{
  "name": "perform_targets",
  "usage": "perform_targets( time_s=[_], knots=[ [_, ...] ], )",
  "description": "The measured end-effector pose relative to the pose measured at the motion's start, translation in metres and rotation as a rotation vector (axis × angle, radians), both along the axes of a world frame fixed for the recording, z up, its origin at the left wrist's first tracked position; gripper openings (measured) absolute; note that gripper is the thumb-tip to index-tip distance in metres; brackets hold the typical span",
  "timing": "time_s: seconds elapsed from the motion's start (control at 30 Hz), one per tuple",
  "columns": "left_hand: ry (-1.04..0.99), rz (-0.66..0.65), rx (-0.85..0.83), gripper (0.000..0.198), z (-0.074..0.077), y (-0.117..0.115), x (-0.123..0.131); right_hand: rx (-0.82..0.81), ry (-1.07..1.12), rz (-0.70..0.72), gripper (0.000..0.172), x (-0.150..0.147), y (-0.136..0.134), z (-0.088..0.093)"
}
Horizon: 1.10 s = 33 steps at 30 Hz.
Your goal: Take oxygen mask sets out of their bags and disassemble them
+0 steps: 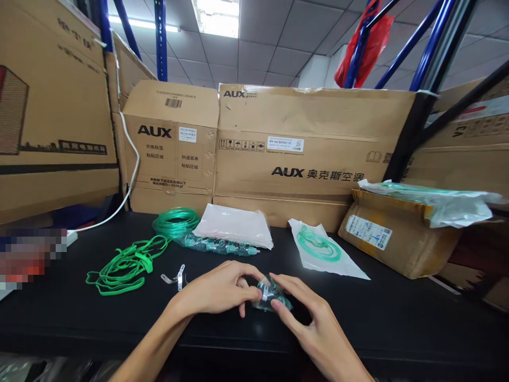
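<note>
A clear, green-tinted oxygen mask (pixel 281 301) lies low on the black table between my two hands. My left hand (pixel 218 291) has thumb and index finger pressed on its left side, at a small shiny metal strip (pixel 265 291). From the right, my right hand (pixel 308 303) grips the mask between its thumb and fingers. Parts of the mask are covered by my fingers. Left of my left hand lie loose bent metal strips (pixel 180 277). A tangle of green elastic straps (pixel 125 268) sits farther left.
Behind my hands are coiled green tubing (pixel 175 222), a row of clear masks (pixel 222 245) and white packets (pixel 234 225). A packet with green tubing (pixel 320 246) lies to the right. An open carton (pixel 392 231) stands farther right. Large cardboard boxes (pixel 254 175) wall off the back.
</note>
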State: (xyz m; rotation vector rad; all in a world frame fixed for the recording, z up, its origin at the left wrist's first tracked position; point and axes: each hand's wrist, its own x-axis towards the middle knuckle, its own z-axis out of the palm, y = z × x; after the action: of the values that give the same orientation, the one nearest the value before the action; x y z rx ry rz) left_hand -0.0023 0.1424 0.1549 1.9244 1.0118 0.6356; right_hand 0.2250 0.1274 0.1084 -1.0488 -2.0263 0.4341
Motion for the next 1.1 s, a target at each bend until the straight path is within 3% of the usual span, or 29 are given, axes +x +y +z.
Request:
perform_targets(
  time_s=[0.4,0.57,0.87,1.1],
  knots=[
    [-0.199,0.113,0.126,0.017,-0.014,-0.003,0.027,0.022,0.062,-0.066,0.032,-0.002,0.002,0.003],
    [-0.094,0.138,0.1,0.017,-0.008,-0.005,0.022,0.017,0.063,-0.078,0.033,-0.001,0.002,0.003],
    [-0.01,0.064,0.333,0.011,-0.005,-0.009,0.021,0.031,0.051,-0.079,0.032,0.0,0.004,0.004],
    [-0.035,0.091,0.329,0.011,-0.005,-0.008,0.022,0.09,-0.035,-0.031,0.031,-0.001,0.001,0.007]
  ],
)
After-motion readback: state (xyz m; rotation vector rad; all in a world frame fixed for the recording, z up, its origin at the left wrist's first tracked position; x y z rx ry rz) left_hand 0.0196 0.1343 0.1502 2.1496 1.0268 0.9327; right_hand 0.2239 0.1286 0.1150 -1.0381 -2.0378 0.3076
